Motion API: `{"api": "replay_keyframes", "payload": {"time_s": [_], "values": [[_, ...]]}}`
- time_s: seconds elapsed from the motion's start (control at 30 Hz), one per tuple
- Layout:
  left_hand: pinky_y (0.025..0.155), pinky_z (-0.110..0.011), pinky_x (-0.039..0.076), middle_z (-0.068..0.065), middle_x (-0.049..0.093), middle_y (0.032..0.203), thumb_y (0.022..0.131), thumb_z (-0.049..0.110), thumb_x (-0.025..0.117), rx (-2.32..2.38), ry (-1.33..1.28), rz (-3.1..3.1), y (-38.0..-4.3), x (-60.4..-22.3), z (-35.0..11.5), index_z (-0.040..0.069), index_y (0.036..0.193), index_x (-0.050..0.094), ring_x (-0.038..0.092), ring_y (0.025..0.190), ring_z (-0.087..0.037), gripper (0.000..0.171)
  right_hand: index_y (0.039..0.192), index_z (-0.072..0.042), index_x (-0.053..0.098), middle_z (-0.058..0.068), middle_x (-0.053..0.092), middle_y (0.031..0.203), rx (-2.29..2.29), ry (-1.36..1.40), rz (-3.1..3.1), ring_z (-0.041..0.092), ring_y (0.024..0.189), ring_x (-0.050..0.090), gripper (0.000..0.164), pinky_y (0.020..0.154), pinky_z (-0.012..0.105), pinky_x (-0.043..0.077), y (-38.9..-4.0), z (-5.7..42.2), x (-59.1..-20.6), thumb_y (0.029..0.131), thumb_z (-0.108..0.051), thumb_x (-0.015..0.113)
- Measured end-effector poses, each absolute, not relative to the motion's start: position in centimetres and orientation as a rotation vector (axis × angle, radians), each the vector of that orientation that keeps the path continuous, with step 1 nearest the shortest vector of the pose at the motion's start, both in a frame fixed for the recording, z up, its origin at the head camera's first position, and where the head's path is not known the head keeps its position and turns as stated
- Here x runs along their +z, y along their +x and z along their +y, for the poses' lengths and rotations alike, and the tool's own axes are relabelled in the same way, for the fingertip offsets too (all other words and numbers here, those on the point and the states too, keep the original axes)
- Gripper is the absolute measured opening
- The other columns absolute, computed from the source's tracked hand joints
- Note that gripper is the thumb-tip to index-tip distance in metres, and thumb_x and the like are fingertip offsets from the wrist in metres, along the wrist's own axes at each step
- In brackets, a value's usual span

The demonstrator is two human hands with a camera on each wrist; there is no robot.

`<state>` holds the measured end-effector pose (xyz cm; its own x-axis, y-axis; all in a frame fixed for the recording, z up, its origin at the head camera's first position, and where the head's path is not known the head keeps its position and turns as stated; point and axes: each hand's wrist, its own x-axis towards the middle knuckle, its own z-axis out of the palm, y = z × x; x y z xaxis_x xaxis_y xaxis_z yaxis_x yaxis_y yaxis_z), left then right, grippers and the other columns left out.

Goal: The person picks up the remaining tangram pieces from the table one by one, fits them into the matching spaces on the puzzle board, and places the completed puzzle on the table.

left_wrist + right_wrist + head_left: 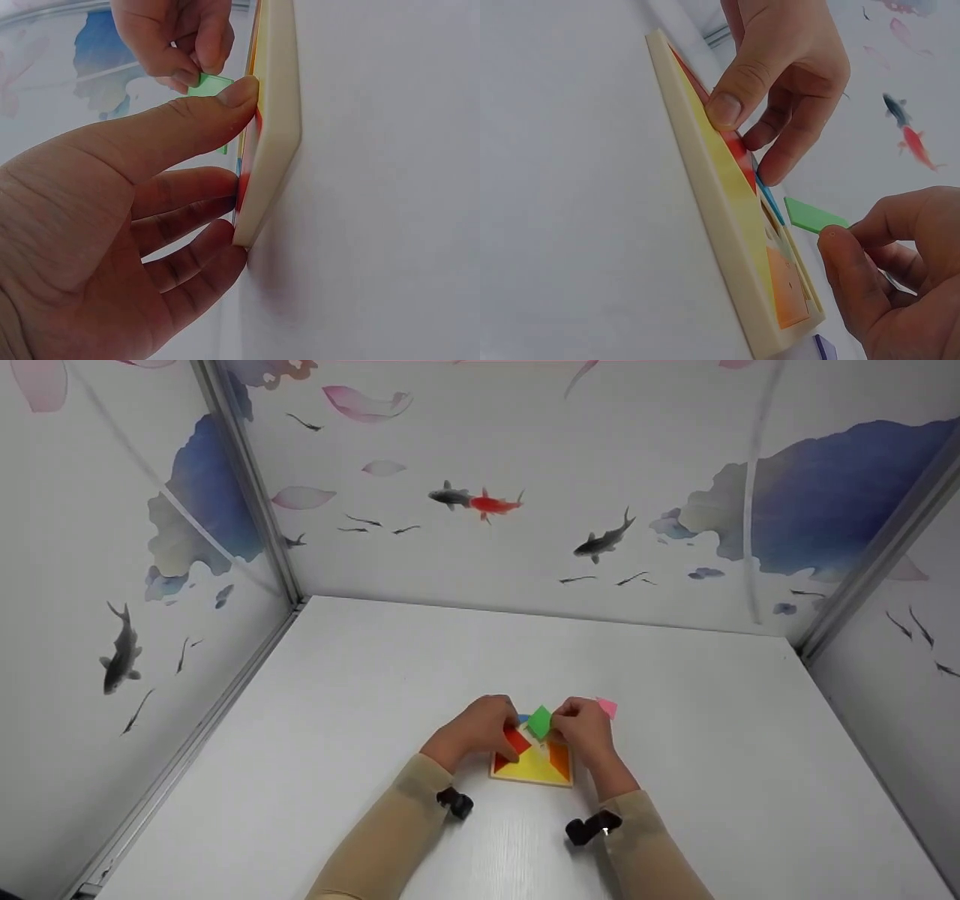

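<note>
A tangram tray [534, 782] with a pale wooden rim lies on the table, holding yellow, orange, red and blue pieces. My left hand [480, 727] grips its left side. The thumb rests over the red piece [739, 161], and the other fingertips reach the far side beside the blue piece [771, 199]. Between thumb and fingertips, my right hand [589, 735] pinches a green tangram piece [540, 722]. That piece is tilted, raised over the far part of the tray, where bare wood shows beside the orange piece [786, 289].
A pink piece [609, 707] lies on the white table [405, 682] just beyond my right hand. In the right wrist view, a purple piece [825, 347] shows past the tray's end. White panels [480, 562] painted with fish enclose the table.
</note>
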<state>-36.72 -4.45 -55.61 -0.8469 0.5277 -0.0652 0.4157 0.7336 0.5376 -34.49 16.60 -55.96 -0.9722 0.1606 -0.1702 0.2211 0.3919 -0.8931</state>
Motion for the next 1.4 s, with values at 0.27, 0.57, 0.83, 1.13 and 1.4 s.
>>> {"api": "replay_keyframes", "payload": {"time_s": [0.27,0.57,0.83,1.13,1.4], "values": [[0.093,-0.028,0.056,0.0,0.067,0.11,0.076,0.026,0.097,0.795,0.763,2.715,-36.7,-55.6,-4.5,0.01,0.112,0.078,0.059,0.098,-0.015,0.044,0.09,-0.006,0.072,0.012,0.069,0.093,-1.634,0.305,2.626,0.024,0.08,0.065,0.003,0.072,0.025,0.059,-34.4,16.3,-56.2,0.093,-0.008,0.072],[0.096,-0.028,0.056,0.001,0.067,0.11,0.076,0.026,0.097,0.777,0.755,2.716,-36.8,-55.6,-4.6,0.009,0.113,0.078,0.059,0.099,-0.015,0.046,0.09,-0.007,0.073,0.011,0.069,0.092,-1.591,0.29,2.646,0.023,0.079,0.064,0.004,0.072,0.025,0.059,-34.2,15.8,-56.2,0.093,-0.009,0.074],[0.097,-0.028,0.056,0.002,0.067,0.112,0.077,0.028,0.097,0.774,0.756,2.715,-36.9,-55.8,-4.6,0.009,0.114,0.078,0.06,0.101,-0.014,0.046,0.089,-0.007,0.074,0.011,0.07,0.09,-1.576,0.292,2.645,0.024,0.078,0.065,0.004,0.071,0.025,0.06,-34.1,15.4,-56.1,0.091,-0.01,0.077],[0.095,-0.027,0.056,0.001,0.067,0.111,0.076,0.028,0.097,0.782,0.772,2.713,-36.9,-55.7,-4.7,0.009,0.111,0.079,0.06,0.1,-0.015,0.044,0.088,-0.008,0.074,0.01,0.07,0.089,-1.478,0.266,2.719,0.024,0.078,0.062,0.005,0.07,0.025,0.058,-33.9,15.2,-55.9,0.091,-0.011,0.076],[0.095,-0.027,0.056,0.002,0.066,0.11,0.076,0.028,0.097,0.773,0.772,2.721,-36.8,-55.7,-4.7,0.01,0.111,0.079,0.059,0.1,-0.014,0.043,0.086,-0.009,0.076,0.008,0.071,0.087,-1.331,0.231,2.842,0.024,0.081,0.061,0.005,0.074,0.036,0.055,-34.1,15.0,-55.8,0.091,-0.011,0.077]]}}
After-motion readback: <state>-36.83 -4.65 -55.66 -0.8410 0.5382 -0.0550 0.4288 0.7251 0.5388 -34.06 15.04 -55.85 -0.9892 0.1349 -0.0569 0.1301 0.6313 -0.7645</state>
